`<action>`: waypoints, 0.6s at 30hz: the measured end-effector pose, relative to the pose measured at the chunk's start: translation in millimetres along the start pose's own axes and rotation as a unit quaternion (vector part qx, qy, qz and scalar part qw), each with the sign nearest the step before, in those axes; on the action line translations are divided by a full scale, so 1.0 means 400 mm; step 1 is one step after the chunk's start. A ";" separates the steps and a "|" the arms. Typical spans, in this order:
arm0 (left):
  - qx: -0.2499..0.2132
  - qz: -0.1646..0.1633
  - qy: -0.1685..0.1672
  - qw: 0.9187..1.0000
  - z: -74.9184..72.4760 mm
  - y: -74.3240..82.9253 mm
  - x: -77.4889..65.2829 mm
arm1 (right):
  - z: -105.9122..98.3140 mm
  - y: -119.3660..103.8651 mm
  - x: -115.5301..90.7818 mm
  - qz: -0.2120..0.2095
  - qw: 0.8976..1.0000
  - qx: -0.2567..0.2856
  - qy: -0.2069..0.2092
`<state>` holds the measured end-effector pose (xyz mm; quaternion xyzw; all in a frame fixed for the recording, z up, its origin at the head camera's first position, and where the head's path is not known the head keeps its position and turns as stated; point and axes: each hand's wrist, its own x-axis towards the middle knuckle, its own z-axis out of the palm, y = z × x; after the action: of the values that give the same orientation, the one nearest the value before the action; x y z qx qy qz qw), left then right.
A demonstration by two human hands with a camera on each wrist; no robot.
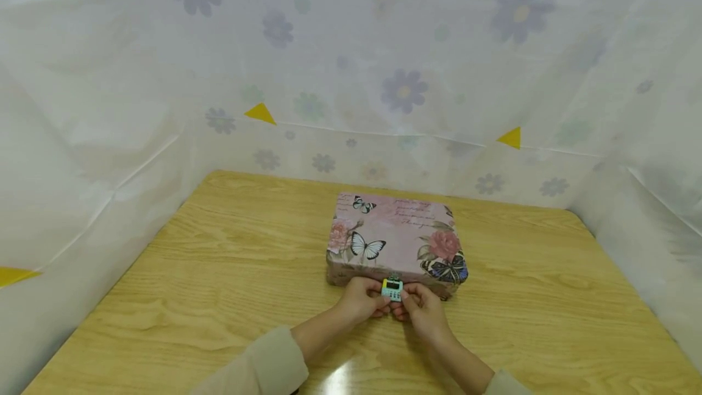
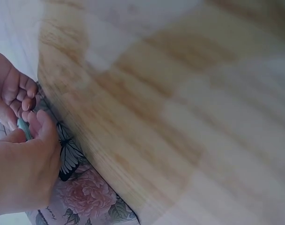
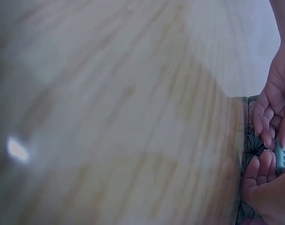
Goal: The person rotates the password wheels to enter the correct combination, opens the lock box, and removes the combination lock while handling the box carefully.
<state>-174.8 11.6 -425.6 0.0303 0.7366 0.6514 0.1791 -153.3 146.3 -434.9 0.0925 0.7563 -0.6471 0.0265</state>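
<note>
A pink box printed with butterflies and roses lies on the table, its lid down. At its front metal clasp is a small teal padlock with a yellow corner, a dark window and rows of small number dials or keys. From the left side, my left hand pinches it between thumb and fingers. My right hand pinches its right edge. In the right wrist view, the padlock shows between the two hands; in the left wrist view, the fingers hide most of it.
The box stands on a light wood-grain table. White sheeting with pale flowers hangs behind the table and along both sides. Yellow triangles mark the sheeting. Light glares off the tabletop near the front.
</note>
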 end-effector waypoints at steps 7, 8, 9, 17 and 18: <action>0.004 -0.007 0.012 1.000 0.004 0.005 -0.001 | -0.004 0.004 0.002 -0.008 1.000 -0.003 -0.008; 0.005 -0.006 0.014 1.000 0.005 0.006 0.000 | -0.004 0.005 0.003 -0.010 1.000 -0.005 -0.009; 0.006 -0.006 0.016 1.000 0.006 0.005 0.000 | -0.005 0.006 0.003 -0.010 1.000 -0.005 -0.009; 0.008 -0.003 0.019 1.000 0.008 0.010 -0.004 | -0.003 0.003 0.002 -0.001 1.000 -0.006 -0.001; 0.008 -0.002 0.019 1.000 0.008 0.010 -0.004 | -0.004 0.004 0.002 -0.002 1.000 -0.006 -0.001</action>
<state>-173.1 15.0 -421.6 0.0178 0.7454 0.6454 0.1658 -153.8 148.3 -436.5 0.0902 0.7602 -0.6428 0.0264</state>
